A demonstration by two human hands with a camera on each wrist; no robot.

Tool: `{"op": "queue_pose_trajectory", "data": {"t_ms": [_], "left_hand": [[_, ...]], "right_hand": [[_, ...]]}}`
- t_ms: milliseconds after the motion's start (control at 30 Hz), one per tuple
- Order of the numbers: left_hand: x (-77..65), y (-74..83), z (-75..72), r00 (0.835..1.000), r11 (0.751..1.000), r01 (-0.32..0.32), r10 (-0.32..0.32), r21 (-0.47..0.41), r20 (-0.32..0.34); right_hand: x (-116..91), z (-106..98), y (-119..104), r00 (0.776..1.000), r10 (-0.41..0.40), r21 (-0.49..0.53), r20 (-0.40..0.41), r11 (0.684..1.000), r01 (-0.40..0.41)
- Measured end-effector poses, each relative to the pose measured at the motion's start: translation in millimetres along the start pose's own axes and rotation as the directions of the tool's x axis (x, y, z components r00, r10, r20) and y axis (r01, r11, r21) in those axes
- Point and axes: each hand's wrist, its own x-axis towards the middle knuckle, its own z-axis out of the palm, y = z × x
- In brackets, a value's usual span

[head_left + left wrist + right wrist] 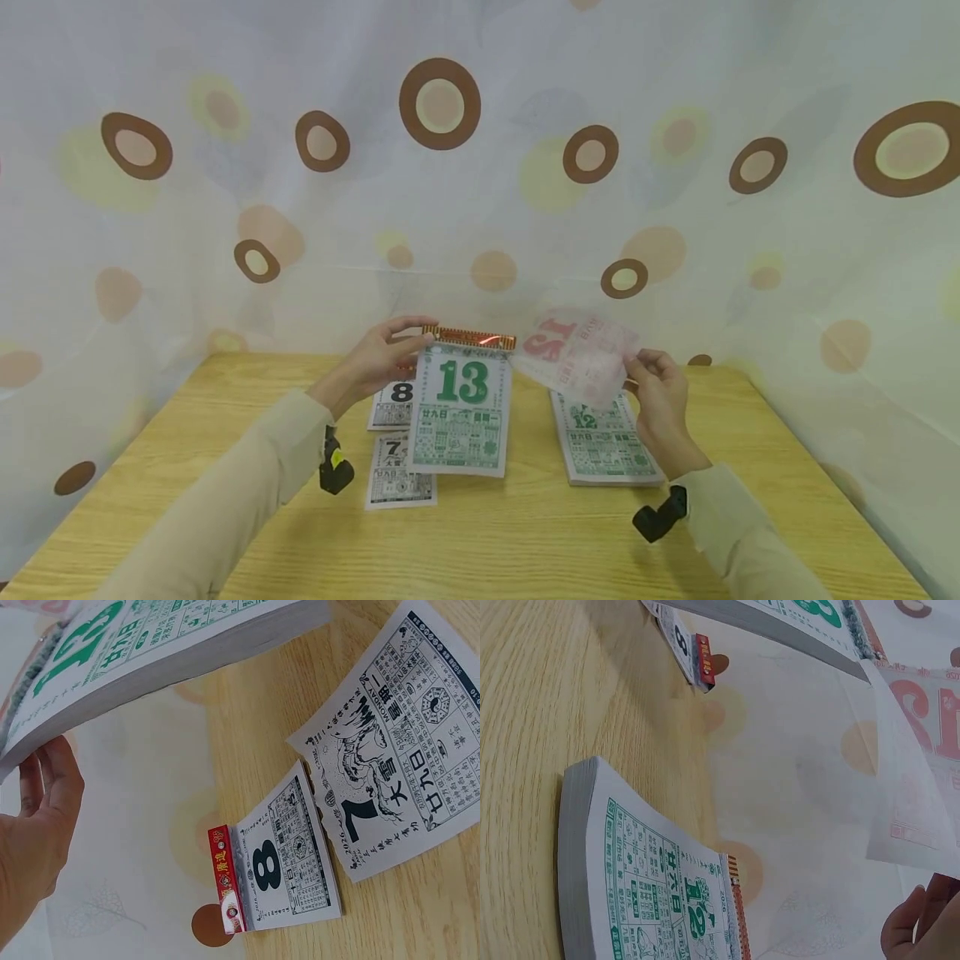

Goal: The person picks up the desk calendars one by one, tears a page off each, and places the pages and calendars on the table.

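My left hand [378,358] holds up a thick tear-off calendar [461,417] by its red and gold top band, thumb in front. A green 13 shows on its front page. Off to the right, my right hand [660,396] pinches the edge of a thin calendar page [581,358] with red print showing reversed. That page's far corner lies at the calendar's top right edge; whether it is still attached I cannot tell. In the right wrist view the thin page [911,787] hangs curved from the fingers, which are partly cut off.
A second thick calendar [611,446] with a green 12 lies on the wooden table [480,550] below my right hand. Behind the held calendar lie a small calendar [281,877] showing 8 and a loose page [397,742] showing 7. A patterned curtain [495,208] surrounds the table.
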Motion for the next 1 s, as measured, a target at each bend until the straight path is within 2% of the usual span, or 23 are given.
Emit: {"op": "queue_pose_trajectory", "data": {"t_ms": [233,500,900,1000], "left_hand": [[1.6,-3.5,0.8,1.000,1.000,0.025,-0.025,-0.004,-0.005],[2.7,-5.2,1.9,0.998,0.998,0.056,-0.056,0.010,0.015],[2.2,-7.4,2.4,0.997,0.996,0.081,-0.081,0.037,0.009],[1.4,-6.3,3.0,0.997,0.996,0.081,-0.081,0.036,0.003]], "right_hand": [[4,2,-1,1.000,0.007,-0.022,-0.013,1.000,-0.007],[15,5,-8,0.994,-0.110,-0.147,-0.019,0.983,0.106],[21,10,-18,0.983,-0.181,-0.144,-0.021,0.974,0.176],[21,10,-19,0.986,-0.163,-0.152,-0.027,0.976,0.157]]}}
